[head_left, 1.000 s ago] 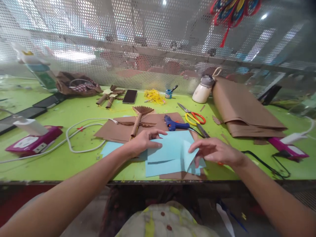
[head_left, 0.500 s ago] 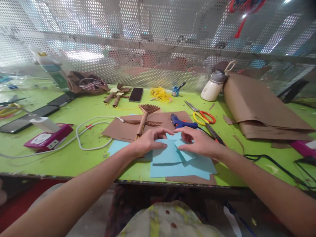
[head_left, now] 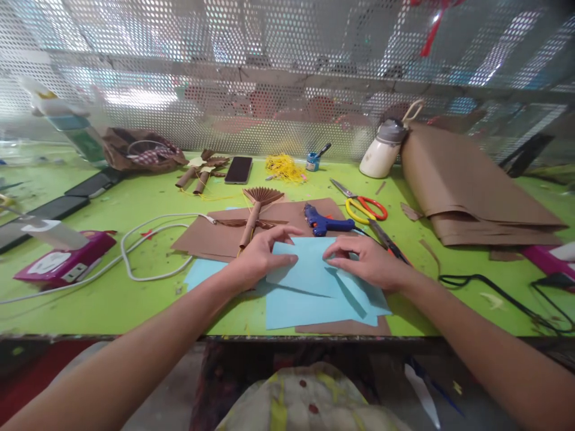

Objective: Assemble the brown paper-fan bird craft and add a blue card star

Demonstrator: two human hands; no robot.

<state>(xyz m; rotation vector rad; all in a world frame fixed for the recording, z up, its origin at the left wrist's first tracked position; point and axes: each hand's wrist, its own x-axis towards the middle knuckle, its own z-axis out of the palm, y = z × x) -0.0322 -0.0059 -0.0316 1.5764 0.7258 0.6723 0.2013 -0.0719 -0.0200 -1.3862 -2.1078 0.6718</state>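
Note:
A light blue piece of paper (head_left: 305, 266) is held slightly raised between my two hands. My left hand (head_left: 260, 256) pinches its left edge, thumb on top and fingers behind. At the paper's right side, my right hand (head_left: 363, 260) has thumb and fingers closed on it; a loose edge casts a shadow below. Underneath lies a larger light blue sheet (head_left: 287, 316), with brown paper (head_left: 341, 329) showing beneath its front edge. Just beyond my hands are a brown paper figure with a pleated fan top (head_left: 251, 224) and a blue glue gun (head_left: 327, 222).
Scissors (head_left: 359, 203) and dark-jawed pliers (head_left: 386, 239) lie right of the glue gun. A white bottle (head_left: 381, 149) stands near stacked brown paper (head_left: 476, 185). Toward the left are a white cable (head_left: 128, 257) and purple power strip (head_left: 67, 263). Yellow shreds (head_left: 285, 167) and a phone (head_left: 239, 170) lie behind.
The small folded flap near my right hand has opened out, and the blue paper now shows a broader flat face. My left thumb still presses it. The view has shifted slightly.

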